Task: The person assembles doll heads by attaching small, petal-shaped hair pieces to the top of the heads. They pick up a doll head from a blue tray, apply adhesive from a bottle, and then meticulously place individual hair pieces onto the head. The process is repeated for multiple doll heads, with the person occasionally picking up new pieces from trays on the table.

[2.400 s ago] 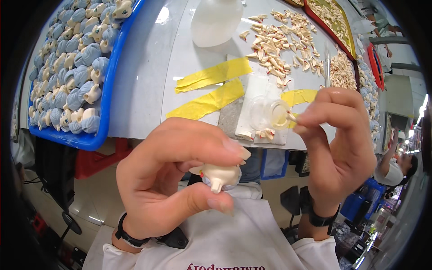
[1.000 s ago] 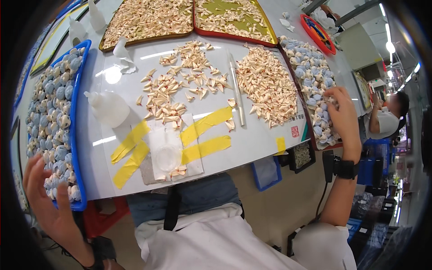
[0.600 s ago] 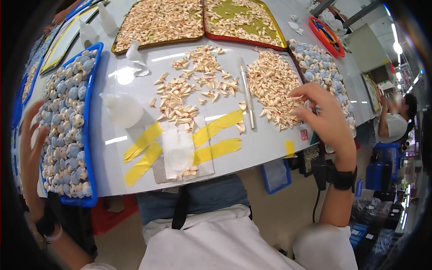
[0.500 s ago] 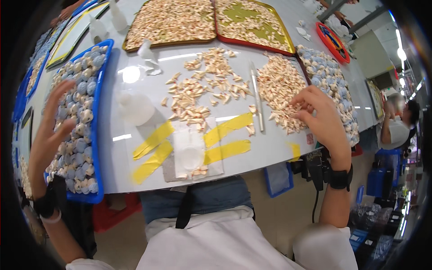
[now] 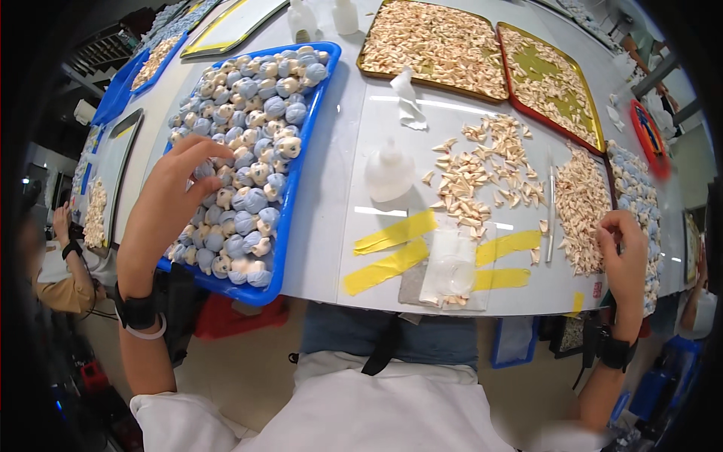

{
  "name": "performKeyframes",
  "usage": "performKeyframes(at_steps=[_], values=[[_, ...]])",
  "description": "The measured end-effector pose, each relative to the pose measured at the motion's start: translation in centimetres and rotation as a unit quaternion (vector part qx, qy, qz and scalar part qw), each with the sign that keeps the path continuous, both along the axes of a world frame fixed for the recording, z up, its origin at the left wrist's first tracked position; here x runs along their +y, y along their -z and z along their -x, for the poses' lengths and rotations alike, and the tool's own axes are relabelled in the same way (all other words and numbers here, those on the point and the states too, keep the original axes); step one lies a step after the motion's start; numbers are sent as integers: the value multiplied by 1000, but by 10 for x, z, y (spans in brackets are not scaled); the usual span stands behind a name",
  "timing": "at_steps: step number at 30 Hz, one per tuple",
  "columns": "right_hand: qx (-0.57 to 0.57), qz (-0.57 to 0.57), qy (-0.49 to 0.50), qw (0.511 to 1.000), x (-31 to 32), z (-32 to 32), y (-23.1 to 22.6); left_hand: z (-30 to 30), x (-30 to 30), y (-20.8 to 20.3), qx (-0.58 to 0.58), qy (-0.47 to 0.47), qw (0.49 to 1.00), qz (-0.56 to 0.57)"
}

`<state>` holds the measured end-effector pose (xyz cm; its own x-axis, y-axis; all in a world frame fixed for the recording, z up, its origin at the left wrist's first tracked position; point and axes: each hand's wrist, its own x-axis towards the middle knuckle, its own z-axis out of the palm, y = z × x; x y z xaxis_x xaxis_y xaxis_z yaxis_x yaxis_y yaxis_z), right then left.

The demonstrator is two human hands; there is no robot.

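The left hand [image 5: 169,200] is reaching into the blue tray [image 5: 290,218], fingers spread loosely over the small blue-and-cream figures [image 5: 248,151] and touching the ones at its near-left side; nothing is gripped yet as far as I can tell. Picking one cleanly probably calls for pinching a single figure without nudging its neighbours, since they are lying packed together. The right hand [image 5: 623,252] is curling over the pile of small tan pieces [image 5: 580,207], its fingertips hidden. Beyond that hand, two flat trays [image 5: 503,45] are holding more tan pieces.
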<state>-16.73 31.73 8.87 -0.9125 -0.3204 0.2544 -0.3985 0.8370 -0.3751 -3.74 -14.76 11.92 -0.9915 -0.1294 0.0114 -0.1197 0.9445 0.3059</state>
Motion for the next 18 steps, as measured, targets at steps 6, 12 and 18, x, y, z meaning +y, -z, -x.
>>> performKeyframes(at_steps=[6, 12, 18], values=[[0, 62, 60, 996, 13, 3, 1, -14, -1, 2, 63, -19, 994, -90], [-5, 178, 52, 983, 20, -5, -3, -35, 23, -6, 143, -70, 930, -330], [-98, 258, 42, 960, -1, -34, -23, -58, 85, 24, 220, 1, 836, -502]])
